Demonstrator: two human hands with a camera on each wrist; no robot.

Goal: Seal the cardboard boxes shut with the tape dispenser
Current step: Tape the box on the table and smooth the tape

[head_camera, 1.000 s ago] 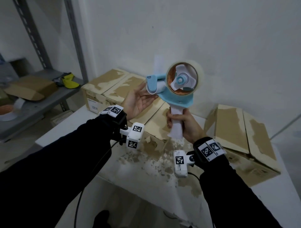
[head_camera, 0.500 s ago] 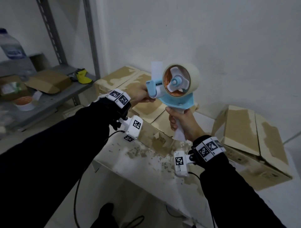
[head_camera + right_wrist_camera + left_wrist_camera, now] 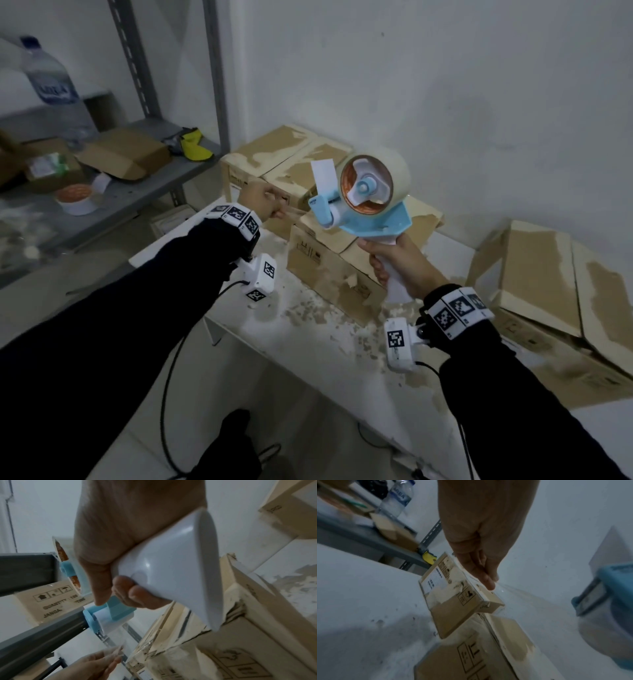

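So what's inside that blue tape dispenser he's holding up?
The tape dispenser carries a clear tape roll on a white and blue hub. The right hand covers its handle.

A plain white wall [image 3: 445,85] fills the upper right of the head view. In the upper left a grey metal shelving unit [image 3: 144,185] is seen, its slotted uprights rising out of frame. A white table [image 3: 308,342], flecked with torn brown scraps, runs across the centre. Pale floor tiles [image 3: 144,452] are visible at the bottom. The light is dim and cool.
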